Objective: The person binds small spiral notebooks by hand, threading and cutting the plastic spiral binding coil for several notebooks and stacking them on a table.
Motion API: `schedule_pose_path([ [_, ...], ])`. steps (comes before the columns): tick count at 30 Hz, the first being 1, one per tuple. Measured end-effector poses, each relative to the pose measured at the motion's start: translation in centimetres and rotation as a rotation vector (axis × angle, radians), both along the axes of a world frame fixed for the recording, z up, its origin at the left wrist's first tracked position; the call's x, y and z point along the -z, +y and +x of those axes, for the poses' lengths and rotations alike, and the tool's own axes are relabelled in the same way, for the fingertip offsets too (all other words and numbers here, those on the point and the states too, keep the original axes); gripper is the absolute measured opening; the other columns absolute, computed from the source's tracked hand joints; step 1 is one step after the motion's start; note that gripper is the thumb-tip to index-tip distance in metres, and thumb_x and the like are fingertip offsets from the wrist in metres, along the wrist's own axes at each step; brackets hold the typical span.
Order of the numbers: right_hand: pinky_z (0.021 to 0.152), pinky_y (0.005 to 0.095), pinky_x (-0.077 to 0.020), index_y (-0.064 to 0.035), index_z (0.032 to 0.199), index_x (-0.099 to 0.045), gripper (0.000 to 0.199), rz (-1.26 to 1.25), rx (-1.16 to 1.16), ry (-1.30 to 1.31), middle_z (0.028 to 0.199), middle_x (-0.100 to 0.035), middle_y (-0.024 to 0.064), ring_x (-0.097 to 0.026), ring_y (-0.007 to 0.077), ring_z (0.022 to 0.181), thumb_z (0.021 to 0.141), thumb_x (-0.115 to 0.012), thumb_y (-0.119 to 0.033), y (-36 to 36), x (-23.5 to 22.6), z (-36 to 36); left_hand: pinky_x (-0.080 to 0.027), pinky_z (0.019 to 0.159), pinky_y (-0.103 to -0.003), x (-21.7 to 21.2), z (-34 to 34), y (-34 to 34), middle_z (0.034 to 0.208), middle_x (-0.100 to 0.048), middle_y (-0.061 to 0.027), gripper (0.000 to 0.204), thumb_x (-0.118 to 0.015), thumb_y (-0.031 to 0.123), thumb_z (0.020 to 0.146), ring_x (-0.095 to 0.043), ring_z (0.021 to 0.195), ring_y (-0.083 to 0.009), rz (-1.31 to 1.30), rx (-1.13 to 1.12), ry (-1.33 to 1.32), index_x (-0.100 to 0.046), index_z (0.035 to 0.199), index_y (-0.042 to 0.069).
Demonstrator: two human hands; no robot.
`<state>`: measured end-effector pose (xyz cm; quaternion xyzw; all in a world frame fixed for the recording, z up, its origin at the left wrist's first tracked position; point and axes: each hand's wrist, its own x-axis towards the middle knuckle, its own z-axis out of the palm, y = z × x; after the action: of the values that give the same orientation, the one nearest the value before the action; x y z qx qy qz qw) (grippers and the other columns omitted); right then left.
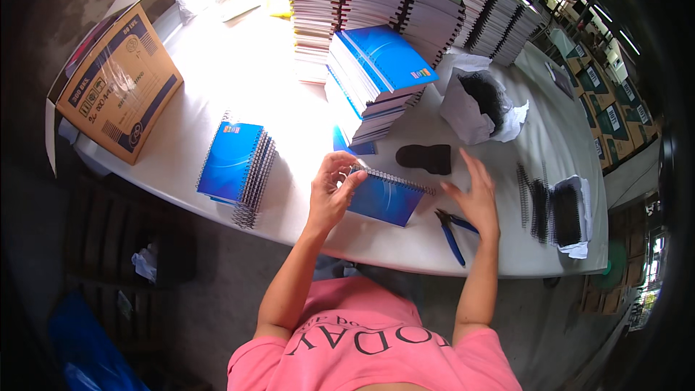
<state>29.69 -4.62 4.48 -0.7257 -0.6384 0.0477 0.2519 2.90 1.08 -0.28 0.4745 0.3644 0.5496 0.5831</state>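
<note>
A white table [239, 80] carried tall stacks of spiral notebooks [405, 0], a smaller blue-covered pile [235, 163], one blue notebook [385, 198], blue-handled pliers [452, 235], black wire coils [546, 206], a cardboard box [116, 83] and a black pad [425, 158].

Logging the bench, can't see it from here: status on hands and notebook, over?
Left hand pinching the blue notebook's spiral end. Right hand open, hovering beside it. Blue-handled pliers under right hand.
</note>
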Motion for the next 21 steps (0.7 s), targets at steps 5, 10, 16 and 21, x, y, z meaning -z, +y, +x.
schedule_pose_path([
  [5,0.100,0.0489,-0.0311,-0.0173,0.135,-0.046,0.061,-0.181,0.131,-0.166,0.133,-0.045,0.0119,-0.040,0.0355,0.123,0.083,-0.063,-0.044,-10.7,3.0,-1.2,-0.046,0.058,-0.016,-0.6,-0.2,-1.1,0.101,-0.065,-0.0087,0.071,-0.071,0.005,0.081,-0.055,0.073,-0.0068,0.173,-0.133,0.016,-0.029,0.138,0.012],
  [10,0.095,0.0447,-0.0362,-0.0080,0.129,-0.051,0.047,-0.021,0.180,-0.148,0.120,-0.048,0.0158,-0.045,0.0352,0.112,0.095,-0.045,-0.041,-12.0,4.9,-3.2,-0.051,0.073,-0.022,0.7,0.1,-1.4,0.100,-0.065,-0.0088,0.086,-0.073,0.000,0.077,-0.060,0.082,-0.0094,0.116,-0.178,-0.120,-0.020,0.143,0.012],
  [16,0.090,0.0420,-0.0347,-0.0144,0.125,-0.057,0.041,0.260,-0.070,0.113,0.108,-0.049,0.0124,-0.046,0.0293,0.099,0.087,-0.062,-0.031,-8.8,0.8,-10.0,-0.053,0.075,-0.025,-1.1,0.5,-2.3,0.108,-0.062,-0.0130,0.088,-0.070,-0.007,0.077,-0.060,0.089,-0.0108,0.134,-0.177,-0.104,-0.017,0.144,0.015],
  [21,0.093,0.0418,-0.0293,-0.0208,0.122,-0.060,0.039,0.256,-0.146,-0.010,0.112,-0.049,0.0095,-0.045,0.0274,0.104,0.084,-0.065,-0.030,-6.5,-2.4,-13.2,-0.053,0.071,-0.023,-1.5,0.5,-3.1,0.120,-0.055,-0.0175,0.097,-0.070,-0.009,0.075,-0.061,0.086,-0.0118,0.339,-0.199,-0.144,-0.010,0.146,0.016],
])
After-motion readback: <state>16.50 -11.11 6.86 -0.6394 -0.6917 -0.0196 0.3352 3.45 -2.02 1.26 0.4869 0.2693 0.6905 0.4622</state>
